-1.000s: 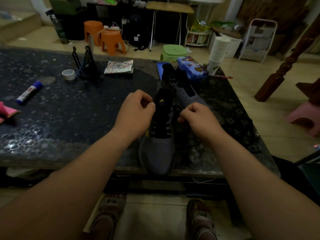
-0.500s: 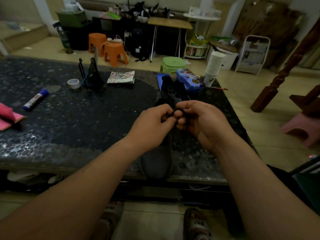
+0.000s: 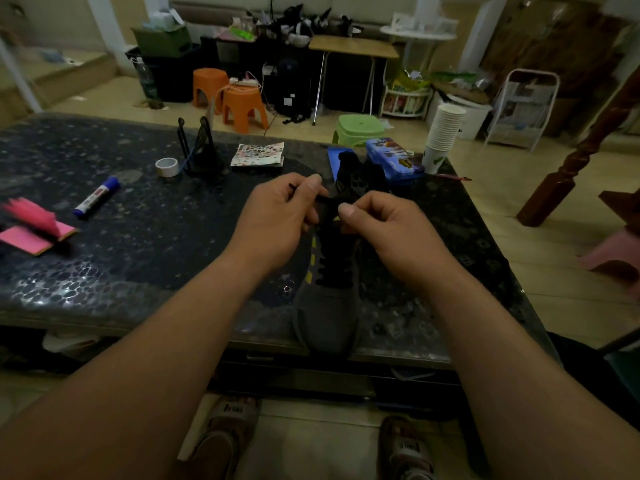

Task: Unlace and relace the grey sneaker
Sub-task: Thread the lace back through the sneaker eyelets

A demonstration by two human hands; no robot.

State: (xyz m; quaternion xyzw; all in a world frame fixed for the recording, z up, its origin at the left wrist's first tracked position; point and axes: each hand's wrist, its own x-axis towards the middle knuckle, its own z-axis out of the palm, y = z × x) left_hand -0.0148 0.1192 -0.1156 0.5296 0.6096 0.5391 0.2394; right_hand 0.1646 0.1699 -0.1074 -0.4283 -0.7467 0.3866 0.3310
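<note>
The grey sneaker [image 3: 325,317] lies on the dark stone table [image 3: 138,244], toe toward me at the near edge, with black laces [image 3: 332,271] crossing its tongue. My left hand [image 3: 277,216] pinches one black lace end above the tongue; the tip sticks out past my fingers. My right hand [image 3: 384,223] pinches the other lace strand just to the right. Both hands hover over the top of the shoe, close together. A second dark sneaker [image 3: 360,178] stands right behind.
On the table lie a marker [image 3: 97,197], a tape roll [image 3: 167,167], a black wire stand [image 3: 199,150], a printed booklet [image 3: 258,154], pink pads [image 3: 34,230], a blue case [image 3: 394,159] and stacked paper cups [image 3: 443,133]. Stools and furniture fill the floor beyond.
My hands came together over the tongue, then parted slightly, each now pulling a lace strand outward. The view has shifted a little upward.
</note>
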